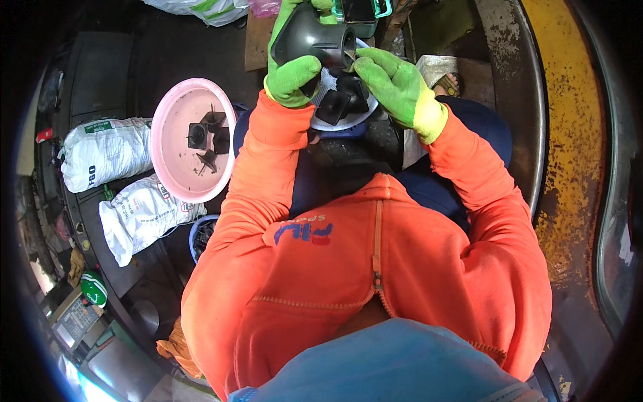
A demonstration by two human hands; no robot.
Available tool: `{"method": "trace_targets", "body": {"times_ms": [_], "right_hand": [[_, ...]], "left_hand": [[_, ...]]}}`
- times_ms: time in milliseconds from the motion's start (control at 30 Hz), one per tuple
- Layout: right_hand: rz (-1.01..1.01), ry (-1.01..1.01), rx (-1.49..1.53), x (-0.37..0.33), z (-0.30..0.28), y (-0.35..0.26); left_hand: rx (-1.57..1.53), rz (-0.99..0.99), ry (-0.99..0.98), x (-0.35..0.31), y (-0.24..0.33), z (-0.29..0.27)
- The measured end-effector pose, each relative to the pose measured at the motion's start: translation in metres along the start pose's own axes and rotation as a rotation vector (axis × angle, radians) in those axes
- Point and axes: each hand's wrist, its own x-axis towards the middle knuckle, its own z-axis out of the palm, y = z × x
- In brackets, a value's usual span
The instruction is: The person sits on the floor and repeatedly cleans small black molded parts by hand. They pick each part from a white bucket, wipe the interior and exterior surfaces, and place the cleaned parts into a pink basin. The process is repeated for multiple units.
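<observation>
Both my hands wear green gloves with yellow cuffs. A black elbow-shaped pipe fitting (315, 43) is gripped by my left hand (289, 79), its thumb pressed along the underside and its round mouth facing right. At that mouth, my right hand (399, 84) has its thumb and fingertips pinched together against the rim. Something thin and small shows at those fingertips, too small to name. Beneath the fitting stands a pale bowl (335, 126) with black moulded pieces (340, 100) in it.
To my left, a pink basin (165, 137) holds several small black parts. Beside it lie white printed sacks (107, 153) and a blue tub (194, 240). A rusty yellow metal edge (569, 154) runs along the right. A teal basket (365, 29) stands beyond my hands.
</observation>
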Motion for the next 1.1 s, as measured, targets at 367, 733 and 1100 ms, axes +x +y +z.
{"method": "trace_targets", "body": {"times_ms": [367,733,1100], "right_hand": [[0.129,-0.107,0.124,-0.003,-0.010,0.000],[0.267,-0.100,0.214,-0.010,-0.007,-0.009],[0.336,-0.095,0.312,-0.015,-0.008,-0.015]], "left_hand": [[0.350,0.237,-0.127,0.002,-0.013,-0.008],[0.397,0.354,-0.217,-0.001,-0.021,-0.018],[0.649,0.423,-0.323,-0.004,-0.019,-0.035]]}}
